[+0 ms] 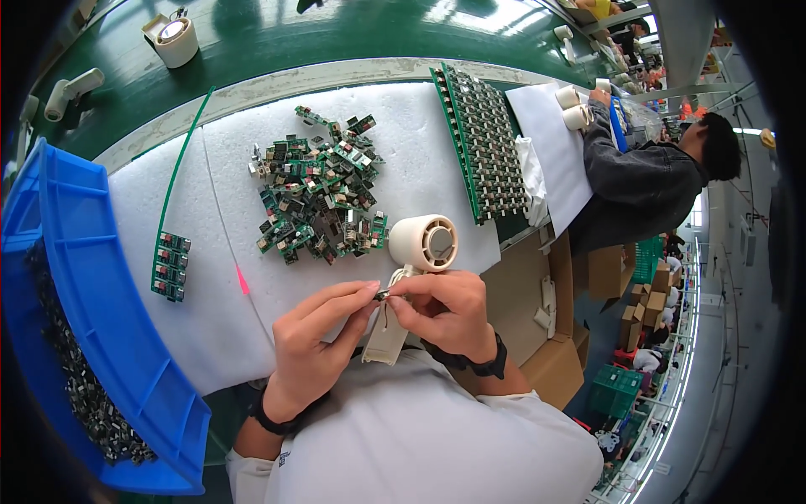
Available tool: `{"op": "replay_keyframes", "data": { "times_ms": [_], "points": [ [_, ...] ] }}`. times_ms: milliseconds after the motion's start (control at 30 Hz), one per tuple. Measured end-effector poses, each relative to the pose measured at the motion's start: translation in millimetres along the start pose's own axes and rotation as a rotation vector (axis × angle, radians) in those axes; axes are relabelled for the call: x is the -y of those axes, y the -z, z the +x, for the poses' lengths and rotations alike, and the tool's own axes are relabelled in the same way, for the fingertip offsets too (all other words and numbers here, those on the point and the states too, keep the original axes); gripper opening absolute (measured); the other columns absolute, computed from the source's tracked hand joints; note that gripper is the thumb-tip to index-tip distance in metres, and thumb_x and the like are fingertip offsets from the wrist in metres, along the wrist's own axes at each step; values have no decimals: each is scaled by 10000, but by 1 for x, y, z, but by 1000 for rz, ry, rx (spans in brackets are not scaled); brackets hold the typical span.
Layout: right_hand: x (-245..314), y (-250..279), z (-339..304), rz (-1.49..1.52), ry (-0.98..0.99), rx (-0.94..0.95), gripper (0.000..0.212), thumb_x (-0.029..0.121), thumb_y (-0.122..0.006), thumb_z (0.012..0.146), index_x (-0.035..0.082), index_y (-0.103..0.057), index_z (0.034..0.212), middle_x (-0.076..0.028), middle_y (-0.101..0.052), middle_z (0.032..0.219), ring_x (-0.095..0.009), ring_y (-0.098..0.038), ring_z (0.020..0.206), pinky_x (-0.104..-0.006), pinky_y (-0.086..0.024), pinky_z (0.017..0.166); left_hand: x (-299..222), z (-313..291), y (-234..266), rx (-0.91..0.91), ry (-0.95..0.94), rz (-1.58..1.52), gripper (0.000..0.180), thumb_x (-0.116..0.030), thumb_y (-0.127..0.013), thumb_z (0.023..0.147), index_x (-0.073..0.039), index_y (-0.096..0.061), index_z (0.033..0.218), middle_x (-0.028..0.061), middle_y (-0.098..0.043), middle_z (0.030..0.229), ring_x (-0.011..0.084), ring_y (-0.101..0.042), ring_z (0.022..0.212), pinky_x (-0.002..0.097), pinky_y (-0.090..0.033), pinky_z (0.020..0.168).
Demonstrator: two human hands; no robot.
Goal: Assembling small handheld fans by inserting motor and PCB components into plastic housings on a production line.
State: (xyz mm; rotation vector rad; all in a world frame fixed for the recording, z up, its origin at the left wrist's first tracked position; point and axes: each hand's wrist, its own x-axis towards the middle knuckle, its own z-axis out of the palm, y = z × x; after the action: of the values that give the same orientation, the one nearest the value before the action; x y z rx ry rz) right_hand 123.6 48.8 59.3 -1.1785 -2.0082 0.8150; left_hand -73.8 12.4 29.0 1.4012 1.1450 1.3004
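A small green circuit board [382, 296] is pinched at my fingertips in front of my chest. My left hand [316, 334] grips its left side between thumb and forefinger. My right hand [452, 309] is closed on its right side, so the fingers cover much of it. Right behind and beneath the hands lies a cream handheld fan [411, 244], its round head facing right and its handle pointing toward me. Thin wires run by the fan's neck and down past the board. Beyond the hands, a heap of small circuit boards [323, 189] covers the middle of the white foam sheet [411, 126].
A blue bin [109, 277] with many small parts stands at left. Near it lies a short strip of boards [170, 265]. A large board panel [483, 139] rests at the right, above an open cardboard box [571, 294]. A co-worker [646, 176] sits farther right.
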Motion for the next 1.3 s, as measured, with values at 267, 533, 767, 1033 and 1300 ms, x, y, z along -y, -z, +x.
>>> {"op": "replay_keyframes", "data": {
  "times_ms": [267, 533, 767, 1033, 1300],
  "points": [
    [-1, -6, -9, 14, -80, 65, 96, -4, -774, 810, 18, -753, 901, 12, -614, 602, -33, -539, 500, -202, -397, 461, 13, -14, -3, -38, 42, -17, 291, 83, -729, 847, -9, -742, 1123, 151, -748, 1091, 269, -747, 935, 328, -599, 820],
    [-2, -43, -35, 22, -160, -13, 84, -3, -760, 846, -8, -739, 928, 25, -636, 644, 0, -527, 558, -183, -375, 484, 39, -37, 11, -3, 54, -132, 299, 121, -686, 866, 17, -739, 1142, 149, -753, 1101, 222, -726, 1013, 316, -573, 896],
    [4, -40, -43, -16, -144, 18, 93, -6, -756, 857, -14, -738, 947, 8, -658, 669, -9, -549, 568, -182, -384, 496, 40, -46, 13, 13, 54, -183, 313, 128, -674, 875, 11, -744, 1157, 142, -751, 1117, 215, -721, 1027, 312, -570, 916],
    [-1, -28, -51, 81, -161, 93, 116, 20, -778, 870, -15, -742, 975, -50, -735, 778, -50, -642, 626, -193, -448, 537, 38, -47, 20, 172, 181, -377, 320, 143, -665, 884, 15, -740, 1168, 148, -737, 1137, 210, -708, 1059, 303, -577, 912],
    [-5, -18, -45, 62, -73, 207, 128, 56, -790, 879, -1, -747, 986, -52, -745, 789, -64, -657, 626, -195, -451, 532, 42, -45, 20, 247, 169, -331, 332, 148, -665, 881, 0, -746, 1167, 145, -738, 1112, 203, -713, 1029, 296, -583, 892]
  ]
}}
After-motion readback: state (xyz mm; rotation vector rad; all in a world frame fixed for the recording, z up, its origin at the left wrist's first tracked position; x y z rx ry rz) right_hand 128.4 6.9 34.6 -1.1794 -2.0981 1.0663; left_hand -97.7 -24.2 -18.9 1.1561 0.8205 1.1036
